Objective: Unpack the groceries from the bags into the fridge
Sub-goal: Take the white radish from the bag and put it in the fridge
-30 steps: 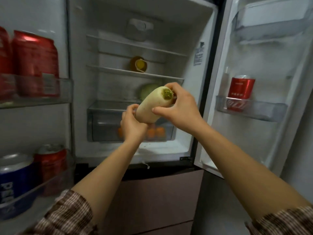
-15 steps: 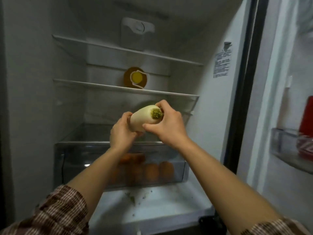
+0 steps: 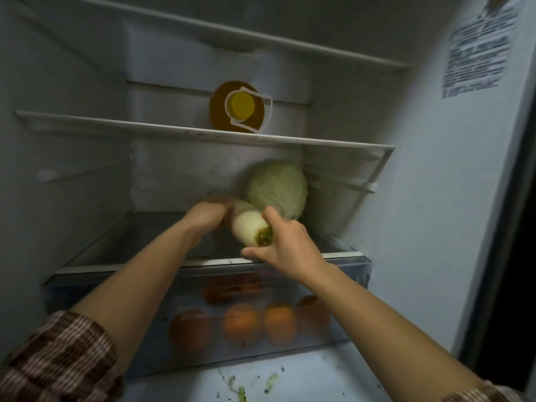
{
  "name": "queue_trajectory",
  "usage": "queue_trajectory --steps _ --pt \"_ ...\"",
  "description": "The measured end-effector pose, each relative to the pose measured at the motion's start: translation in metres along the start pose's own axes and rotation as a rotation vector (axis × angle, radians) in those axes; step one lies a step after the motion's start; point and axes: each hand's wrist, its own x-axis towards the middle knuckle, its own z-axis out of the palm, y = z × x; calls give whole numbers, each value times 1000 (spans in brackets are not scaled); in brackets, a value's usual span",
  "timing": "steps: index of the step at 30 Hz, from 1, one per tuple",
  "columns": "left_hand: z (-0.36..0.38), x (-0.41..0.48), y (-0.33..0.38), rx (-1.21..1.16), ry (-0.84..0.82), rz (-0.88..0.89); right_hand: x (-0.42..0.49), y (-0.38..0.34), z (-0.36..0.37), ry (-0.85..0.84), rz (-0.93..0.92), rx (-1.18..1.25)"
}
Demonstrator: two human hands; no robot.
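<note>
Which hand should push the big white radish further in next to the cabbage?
Probably the right hand. It grips the daikon radish at its near, cut end, so it can push inward. The left hand holds the far end, deeper on the shelf, beside the cabbage.

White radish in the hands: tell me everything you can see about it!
The white radish is thick, smooth and creamy pale, with a trimmed green stem stub facing the camera. It lies almost level, its far end pointing away. The left hand grips the far part and the right hand holds the stub end, fingers curled round it. It is low over the shelf, just in front of the cabbage; whether it touches either is unclear.
</note>
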Motion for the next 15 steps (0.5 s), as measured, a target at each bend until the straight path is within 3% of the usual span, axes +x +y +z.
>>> queue_trajectory --steps 4,9,15 --pt "0 20 -4 -74 -34 -30 9 8 13 -67 -53 104" --pt "-6 20 -8 -148 -110 -57 6 8 23 -7 -45 145" --pt "6 -9 4 -99 105 -73 -9 10 13 -52 39 225"
